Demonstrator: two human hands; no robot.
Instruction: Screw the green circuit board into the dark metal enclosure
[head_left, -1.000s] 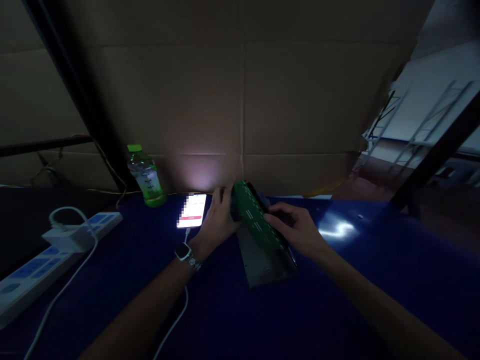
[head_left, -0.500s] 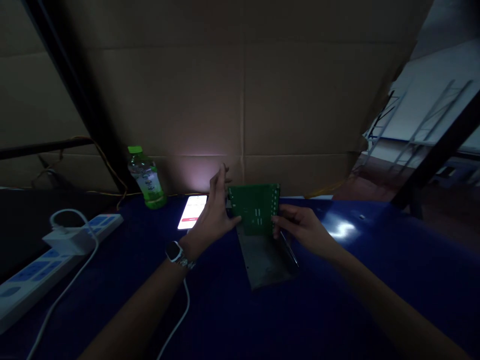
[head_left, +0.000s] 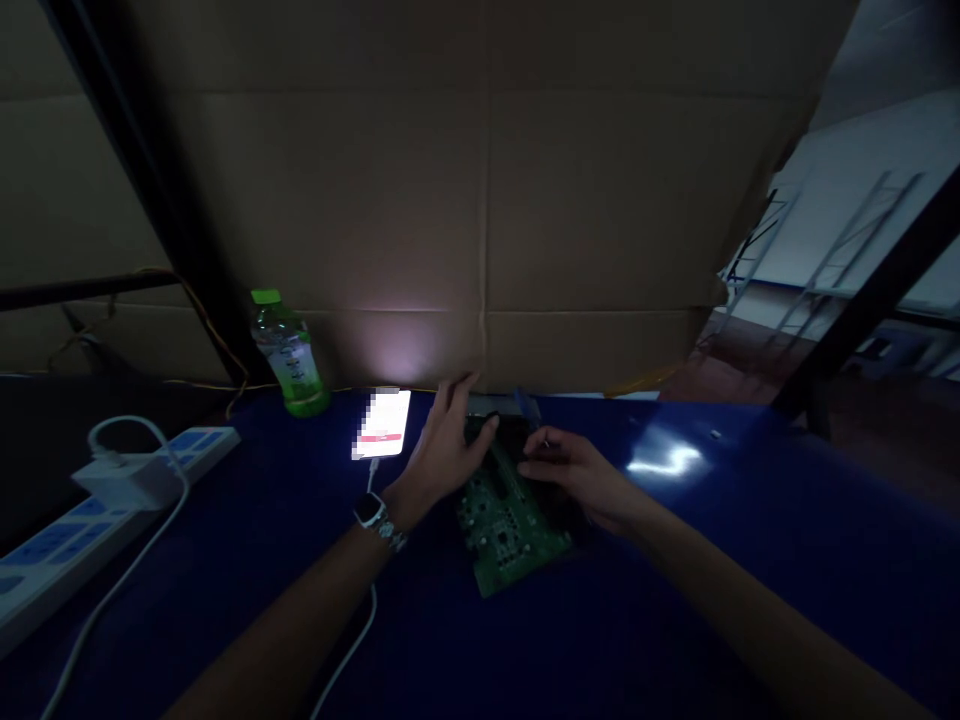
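Observation:
A green circuit board (head_left: 514, 535) lies at the middle of the blue table, its component side facing up and its near edge slanting toward me. My left hand (head_left: 446, 445), with a watch on its wrist, is at the board's far left part. Its fingers stretch forward and apart, and the thumb reaches over the board. At the board's right side is my right hand (head_left: 581, 475), fingers curled and thumb close to the index finger. What they pinch, if anything, is lost in shadow. The metal plate seen before under the board is now hidden or too dark to make out.
A lit phone (head_left: 386, 425) with a white cable stands left of my left hand. Behind it is a bottle with a green cap (head_left: 292, 360). A white power strip (head_left: 97, 510) with a plugged-in charger lies at the left. A cardboard wall (head_left: 480, 200) closes the back.
The green board has swung down from upright toward me, so its component side shows instead of its plain back. Both hands followed its far part, the left dropping slightly.

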